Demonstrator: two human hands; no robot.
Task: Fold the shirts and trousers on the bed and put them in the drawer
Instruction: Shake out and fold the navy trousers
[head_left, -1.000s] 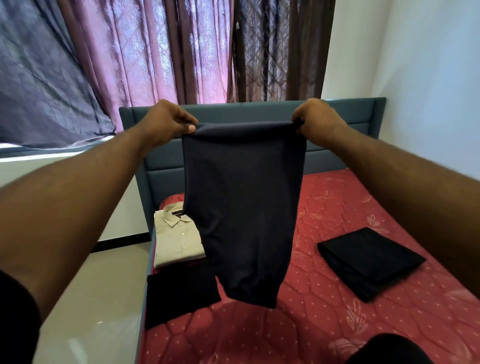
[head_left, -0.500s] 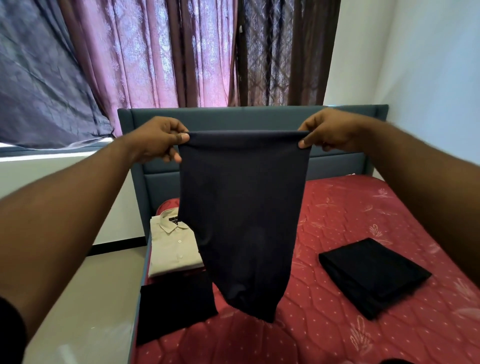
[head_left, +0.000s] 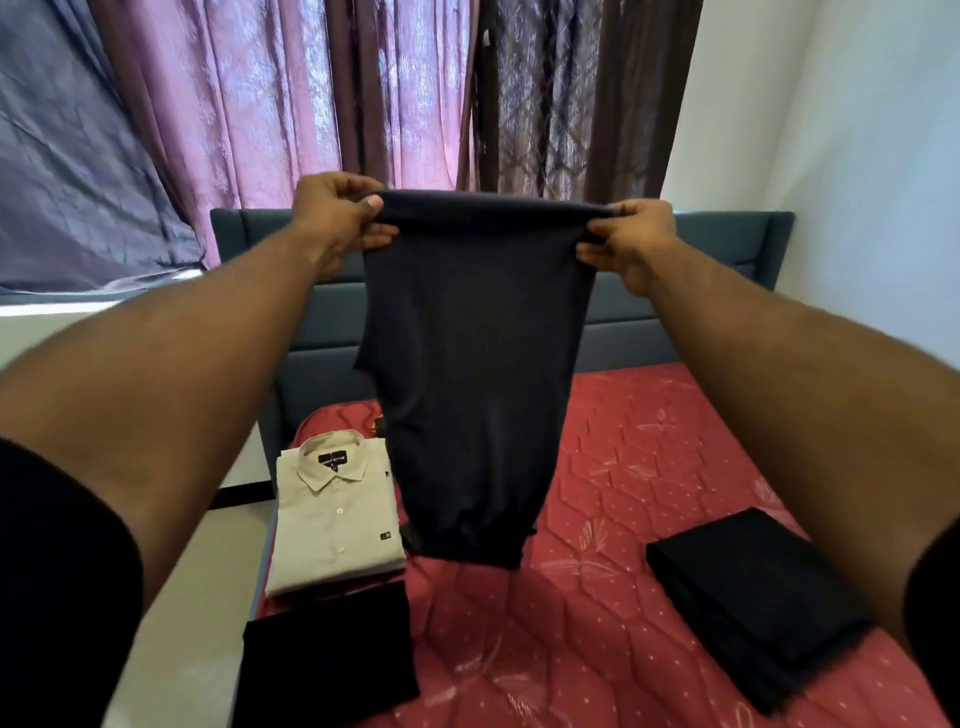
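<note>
Dark navy trousers (head_left: 475, 374), doubled over, hang in the air above the bed. My left hand (head_left: 337, 218) pinches the top fold at its left corner and my right hand (head_left: 626, 239) pinches the right corner. On the red mattress (head_left: 613, 467) lie a folded beige shirt (head_left: 335, 512) at the left edge, a folded black garment (head_left: 327, 660) in front of it, and a folded black garment (head_left: 753, 597) to the right. No drawer is in view.
A grey-blue padded headboard (head_left: 727, 244) stands behind the mattress. Purple and dark curtains (head_left: 337, 93) hang behind it. A white wall (head_left: 872, 182) runs along the right. Pale floor (head_left: 197, 597) lies left of the bed.
Both hands have stayed at the trousers' top fold and drawn slightly closer together. The camera has tilted, so the hanging trousers and the folded clothes sit a little differently in view.
</note>
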